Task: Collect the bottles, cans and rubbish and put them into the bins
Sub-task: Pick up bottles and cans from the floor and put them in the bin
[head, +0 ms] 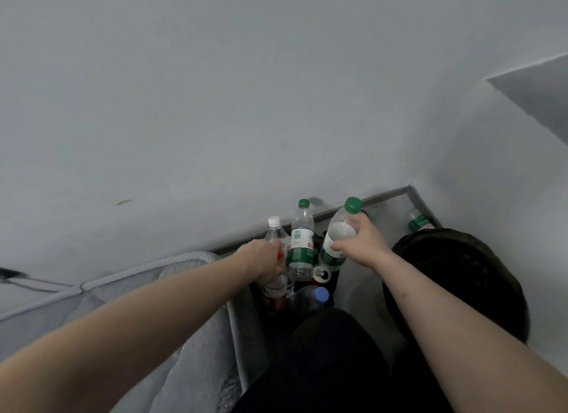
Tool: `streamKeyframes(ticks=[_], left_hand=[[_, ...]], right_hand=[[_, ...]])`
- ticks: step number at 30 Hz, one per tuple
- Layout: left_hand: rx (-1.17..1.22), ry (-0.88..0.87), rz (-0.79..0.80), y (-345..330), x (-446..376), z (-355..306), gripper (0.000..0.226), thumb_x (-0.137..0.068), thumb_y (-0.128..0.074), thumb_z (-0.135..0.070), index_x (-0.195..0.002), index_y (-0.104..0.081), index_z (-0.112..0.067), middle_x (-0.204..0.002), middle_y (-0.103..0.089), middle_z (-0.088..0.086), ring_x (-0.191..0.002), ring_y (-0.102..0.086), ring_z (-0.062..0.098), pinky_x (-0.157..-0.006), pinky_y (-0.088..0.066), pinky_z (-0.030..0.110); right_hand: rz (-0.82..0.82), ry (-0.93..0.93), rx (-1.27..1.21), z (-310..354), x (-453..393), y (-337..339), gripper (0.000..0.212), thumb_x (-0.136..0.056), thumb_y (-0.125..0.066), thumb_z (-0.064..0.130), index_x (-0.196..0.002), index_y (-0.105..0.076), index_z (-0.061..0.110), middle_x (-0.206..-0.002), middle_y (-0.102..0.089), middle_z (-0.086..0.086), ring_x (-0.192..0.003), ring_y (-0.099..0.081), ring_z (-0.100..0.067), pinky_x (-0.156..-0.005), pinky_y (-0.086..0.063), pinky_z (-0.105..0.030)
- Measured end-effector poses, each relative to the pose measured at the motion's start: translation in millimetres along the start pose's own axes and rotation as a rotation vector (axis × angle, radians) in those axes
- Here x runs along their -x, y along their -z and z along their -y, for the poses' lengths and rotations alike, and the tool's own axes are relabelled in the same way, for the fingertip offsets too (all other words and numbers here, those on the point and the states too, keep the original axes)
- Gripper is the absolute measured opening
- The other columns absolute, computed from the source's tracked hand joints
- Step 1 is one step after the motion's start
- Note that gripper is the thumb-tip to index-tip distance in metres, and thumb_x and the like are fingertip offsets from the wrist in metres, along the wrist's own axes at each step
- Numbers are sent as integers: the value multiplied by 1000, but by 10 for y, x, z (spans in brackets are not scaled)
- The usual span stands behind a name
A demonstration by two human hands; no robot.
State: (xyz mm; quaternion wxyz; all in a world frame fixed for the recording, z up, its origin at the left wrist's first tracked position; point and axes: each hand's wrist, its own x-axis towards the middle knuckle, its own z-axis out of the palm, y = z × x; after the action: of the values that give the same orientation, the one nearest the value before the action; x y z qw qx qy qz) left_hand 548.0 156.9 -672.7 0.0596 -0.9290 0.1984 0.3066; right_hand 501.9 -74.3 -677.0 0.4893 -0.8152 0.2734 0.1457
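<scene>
Tightly: both hands [362,243] gripping bottles [335,243] beside wall [215,105].

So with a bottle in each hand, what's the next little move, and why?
Probably swing the right hand and its green-capped clear plastic bottle rightward over the dark woven bin and drop it; that bin sits just beside that hand. The left hand grips a white-capped clear bottle.

The grey floor [356,286] runs into a corner edged by a dark skirting strip [384,194]. In that far corner a green-labelled bottle [419,222] lies on the floor. A round black bin [455,277] stands at the floor's right edge, a smaller dark bin [333,285] near its left edge. A grey mattress [129,305] borders the floor's left edge.
</scene>
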Motion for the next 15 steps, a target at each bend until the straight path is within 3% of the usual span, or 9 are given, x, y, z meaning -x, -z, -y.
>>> streamKeyframes(ticks=[5, 7, 10, 15], left_hand=[[15, -74, -239, 608, -176, -341, 32, -87, -59, -38, -112, -56, -18, -113, -66, 8, -95, -63, 31, -73, -49, 35], [125, -56, -283, 797, -459, -468, 42, -86, -59, -37, -123, -56, -16, -121, -60, 8, -105, -60, 31, -83, -52, 37], [117, -37, -212, 784, -924, -578, 65, -84, -62, -34, -143, -43, -15, -139, -42, 10, -125, -46, 33, -101, -49, 46], [111, 54, -72, 515, -1447, -549, 79, -87, -65, -39, -152, -28, -15, -151, -34, 14, -134, -40, 39, -110, -42, 52]], right_hand=[[0, 14, 8, -93, -30, 39, 63, -68, -84, 21, -119, -49, 28, -117, -62, 0, -101, -61, -20, -75, -46, -30], [4, 13, -9, -119, -43, 66, 63, -69, -84, 20, -120, -48, 27, -117, -61, 0, -103, -60, -20, -79, -46, -30], [1, 28, -38, -148, -55, 126, 61, -70, -84, 17, -119, -49, 25, -116, -60, 2, -104, -59, -19, -79, -45, -30], [-3, 65, -87, -226, -45, 209, 56, -69, -81, 12, -116, -54, 27, -109, -63, 12, -96, -61, -8, -68, -43, -19]])
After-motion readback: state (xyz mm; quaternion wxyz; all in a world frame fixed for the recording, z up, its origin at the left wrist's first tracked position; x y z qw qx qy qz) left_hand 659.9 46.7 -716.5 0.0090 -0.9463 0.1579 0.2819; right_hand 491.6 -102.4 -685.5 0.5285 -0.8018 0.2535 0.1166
